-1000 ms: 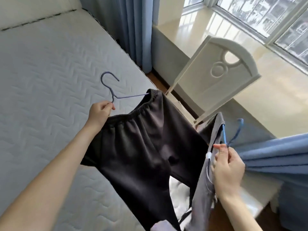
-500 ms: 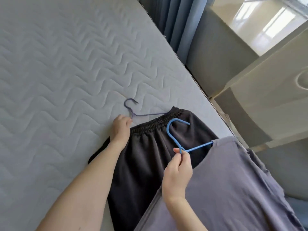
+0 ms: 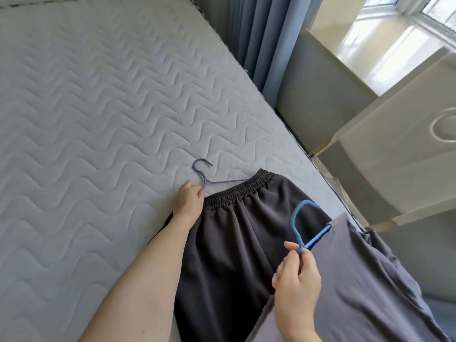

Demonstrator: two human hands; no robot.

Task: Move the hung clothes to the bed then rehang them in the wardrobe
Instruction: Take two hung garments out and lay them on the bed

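Black trousers [image 3: 237,243] now flat on bed [image 3: 86,119], waistband toward headboard.

Quilted grey mattress [image 3: 86,114] w/ wavy stitching fills the left. Blue curtain [image 3: 256,38] hangs beside its far edge. White chair back [image 3: 394,154] at right, circle motif. Sunlit window sill [image 3: 385,45] beyond; bright daylight thru window [image 3: 439,11].

Two hangers are being counted: one purple hanger [image 3: 204,180] and one blue hanger [image 3: 299,225]. Two garments are being counted: one black garment [image 3: 237,243] and one grey garment [image 3: 357,280]. Two hands are being shown.
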